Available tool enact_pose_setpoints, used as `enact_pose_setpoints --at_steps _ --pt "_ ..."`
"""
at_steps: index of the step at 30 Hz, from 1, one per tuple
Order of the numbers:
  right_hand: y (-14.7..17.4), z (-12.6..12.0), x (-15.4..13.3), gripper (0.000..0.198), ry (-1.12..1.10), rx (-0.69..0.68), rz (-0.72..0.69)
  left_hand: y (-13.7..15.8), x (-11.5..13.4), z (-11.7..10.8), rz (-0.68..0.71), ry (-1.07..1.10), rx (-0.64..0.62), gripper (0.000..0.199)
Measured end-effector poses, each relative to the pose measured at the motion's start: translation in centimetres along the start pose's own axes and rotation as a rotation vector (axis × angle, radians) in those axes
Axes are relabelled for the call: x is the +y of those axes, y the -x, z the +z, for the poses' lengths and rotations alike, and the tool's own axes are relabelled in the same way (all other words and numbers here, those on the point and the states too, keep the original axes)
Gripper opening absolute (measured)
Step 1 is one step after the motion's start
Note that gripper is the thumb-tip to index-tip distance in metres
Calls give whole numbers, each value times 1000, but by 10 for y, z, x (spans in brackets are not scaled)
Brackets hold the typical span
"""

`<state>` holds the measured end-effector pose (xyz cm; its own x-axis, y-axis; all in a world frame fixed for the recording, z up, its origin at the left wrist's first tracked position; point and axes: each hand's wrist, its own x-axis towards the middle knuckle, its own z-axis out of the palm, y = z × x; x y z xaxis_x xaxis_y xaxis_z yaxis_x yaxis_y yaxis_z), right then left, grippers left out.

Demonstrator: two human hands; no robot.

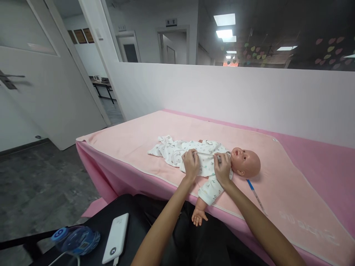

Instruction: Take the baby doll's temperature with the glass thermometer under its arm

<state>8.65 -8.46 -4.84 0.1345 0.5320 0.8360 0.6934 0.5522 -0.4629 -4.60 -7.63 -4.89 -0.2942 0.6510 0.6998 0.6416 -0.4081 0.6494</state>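
Note:
A baby doll (246,162) lies on its back on the pink-covered table, its head to the right. It wears a white printed baby outfit (174,149); one sleeved arm hangs over the table's front edge. Both of my hands are at the doll's chest, a short way apart. My left hand (191,163) pinches the front of the outfit near the waist. My right hand (223,168) pinches it close to the neck. Between them the cloth's edge runs in a nearly straight line. My fingertips are partly hidden.
A pen-like stick with a blue end (255,194) lies near the doll's head on the pink mat (299,199). At lower left, a water bottle (76,239) and a white power bank (116,236) rest on a black seat. A white wall (222,96) stands behind the table.

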Motion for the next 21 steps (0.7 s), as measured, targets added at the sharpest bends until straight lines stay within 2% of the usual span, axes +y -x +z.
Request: enact_pose_setpoints --at_steps 8,15,21 --pt "-1 0 0 15 -12 17 -2 0 2 -3 69 -34 -95 18" --pt "-1 -1 0 15 8 4 0 -2 3 1 97 -95 -16 12" --pt "-1 0 0 15 -5 14 -7 -2 3 -1 100 -70 -2 10"
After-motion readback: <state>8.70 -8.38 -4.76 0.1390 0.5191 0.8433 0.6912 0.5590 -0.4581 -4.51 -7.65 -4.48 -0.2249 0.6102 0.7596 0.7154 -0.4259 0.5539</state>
